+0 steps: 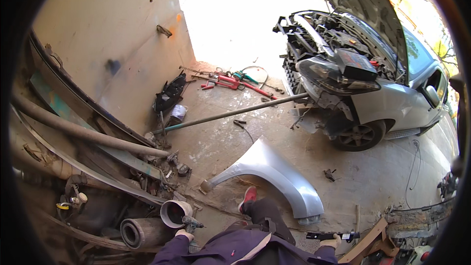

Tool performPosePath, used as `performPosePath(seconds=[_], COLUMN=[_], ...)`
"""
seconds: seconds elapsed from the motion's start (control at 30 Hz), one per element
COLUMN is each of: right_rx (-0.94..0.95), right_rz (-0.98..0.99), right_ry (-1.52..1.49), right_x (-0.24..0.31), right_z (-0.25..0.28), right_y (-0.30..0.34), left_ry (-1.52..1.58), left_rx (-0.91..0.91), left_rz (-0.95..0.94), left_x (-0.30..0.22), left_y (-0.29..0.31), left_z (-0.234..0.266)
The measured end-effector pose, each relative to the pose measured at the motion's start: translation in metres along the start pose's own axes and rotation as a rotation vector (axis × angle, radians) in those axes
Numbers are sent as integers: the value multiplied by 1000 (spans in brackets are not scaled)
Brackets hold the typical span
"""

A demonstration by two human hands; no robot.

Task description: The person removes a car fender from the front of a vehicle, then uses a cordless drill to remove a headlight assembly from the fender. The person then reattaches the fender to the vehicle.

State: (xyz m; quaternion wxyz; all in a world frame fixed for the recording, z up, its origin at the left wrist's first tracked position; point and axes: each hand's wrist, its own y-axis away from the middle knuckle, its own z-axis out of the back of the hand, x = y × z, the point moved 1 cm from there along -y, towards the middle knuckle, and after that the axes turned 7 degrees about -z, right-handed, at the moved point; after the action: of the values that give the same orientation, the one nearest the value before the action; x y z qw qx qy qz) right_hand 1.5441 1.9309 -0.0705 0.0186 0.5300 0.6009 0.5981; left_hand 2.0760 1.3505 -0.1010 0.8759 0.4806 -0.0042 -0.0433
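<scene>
At the lower left, my left hand point(185, 234) is closed at a small grey metal tool with knob-like ends point(192, 224), beside the mouth of a white cylinder point(174, 213). Its exact kind is hard to make out. Low on the right, my right hand point(331, 242), in a pale glove, grips a flat black bracket point(344, 236) that lies level across it. In front of me a silver car fender point(274, 172) lies on the concrete floor, curved side up. My red shoe point(249, 196) stands close to its inner arch.
A silver car point(407, 103) with raised hood and stripped front stands at the right. A long pole point(230, 114) runs from its front to the left wall. Red jack tools point(230, 82), a black headlight housing point(170, 92), pipes point(88, 130) and a brown cardboard piece point(365, 245) lie around.
</scene>
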Motion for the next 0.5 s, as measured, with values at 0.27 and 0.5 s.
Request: performPosePath(seconds=[0.27,0.5], right_rx=[205,544], right_rz=[-272,-493], right_ry=[176,300], right_x=[-118,-231], right_z=[-271,-500], right_y=[-53,-6], left_ry=[187,-353], left_rx=[-49,20], left_rz=[285,-163], left_x=[0,6], left_y=[12,6], left_z=[55,98])
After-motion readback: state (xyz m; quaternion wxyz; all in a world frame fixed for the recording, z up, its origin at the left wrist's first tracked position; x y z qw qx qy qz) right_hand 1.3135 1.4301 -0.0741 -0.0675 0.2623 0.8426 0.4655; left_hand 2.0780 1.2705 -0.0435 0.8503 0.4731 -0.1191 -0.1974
